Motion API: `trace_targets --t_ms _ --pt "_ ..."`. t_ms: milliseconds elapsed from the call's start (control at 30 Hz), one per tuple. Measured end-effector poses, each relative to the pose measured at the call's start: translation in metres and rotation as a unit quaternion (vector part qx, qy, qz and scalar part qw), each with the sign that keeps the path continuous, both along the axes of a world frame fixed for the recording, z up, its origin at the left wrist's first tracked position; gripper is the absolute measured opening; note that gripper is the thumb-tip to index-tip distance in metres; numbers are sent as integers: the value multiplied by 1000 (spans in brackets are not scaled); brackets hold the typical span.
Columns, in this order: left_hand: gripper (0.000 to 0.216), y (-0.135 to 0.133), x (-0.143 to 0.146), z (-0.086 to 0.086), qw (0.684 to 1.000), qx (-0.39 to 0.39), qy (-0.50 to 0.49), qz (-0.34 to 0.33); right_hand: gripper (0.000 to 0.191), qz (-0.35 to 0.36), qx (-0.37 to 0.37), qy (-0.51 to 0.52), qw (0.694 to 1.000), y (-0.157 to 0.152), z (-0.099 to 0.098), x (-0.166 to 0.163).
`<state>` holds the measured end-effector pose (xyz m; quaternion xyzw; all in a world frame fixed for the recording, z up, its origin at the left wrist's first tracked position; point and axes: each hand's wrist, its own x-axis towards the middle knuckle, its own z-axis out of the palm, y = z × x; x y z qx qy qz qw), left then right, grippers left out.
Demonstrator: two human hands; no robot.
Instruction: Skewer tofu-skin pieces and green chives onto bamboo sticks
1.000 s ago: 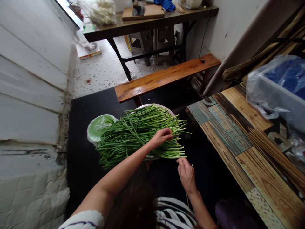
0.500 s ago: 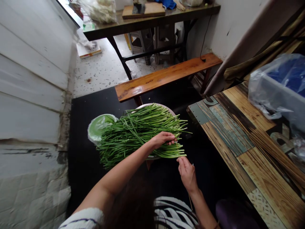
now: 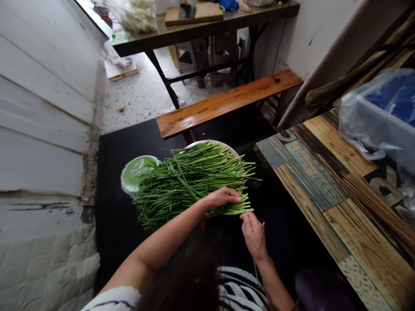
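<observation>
The left grip [image 3: 223, 196] curls nearly closed above the stems; the right grip [image 3: 253, 234] has its fingertips pinched together. Their tips are small, so I can't tell what either pinches. The chives [image 3: 181, 185] are long, thin and deep green, paling toward the stem ends: 1 heap across 1 pale-rimmed basin [image 3: 231, 149], below the left grip and just beside the right. Beyond are 1 plastic-lined green bowl [image 3: 131, 176] and 2 counters, 1 patchwork [image 3: 346, 229], 1 dark-edged [image 3: 194, 30].
</observation>
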<state>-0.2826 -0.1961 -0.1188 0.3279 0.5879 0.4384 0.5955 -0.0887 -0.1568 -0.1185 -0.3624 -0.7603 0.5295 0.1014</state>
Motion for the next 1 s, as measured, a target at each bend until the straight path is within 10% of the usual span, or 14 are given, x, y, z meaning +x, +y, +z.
trace_targets --t_ms 233,400,533,733,1000 --pt "14 11 -3 -15 900 13 436 -14 33 -10 -40 -4 999 -13 -13 16" --pt "12 19 2 -25 832 29 541 -115 32 -13 -38 -5 999 -16 -14 19" --pt "8 20 -1 -22 879 66 471 -49 31 -18 -43 -4 999 -15 -12 21" --pt "20 19 -13 -12 993 0 104 48 31 -12 -24 4 1000 -7 -8 18" --pt "34 16 -14 -5 991 -56 -113 54 32 -4 -4 -2 1000 -1 -6 13"
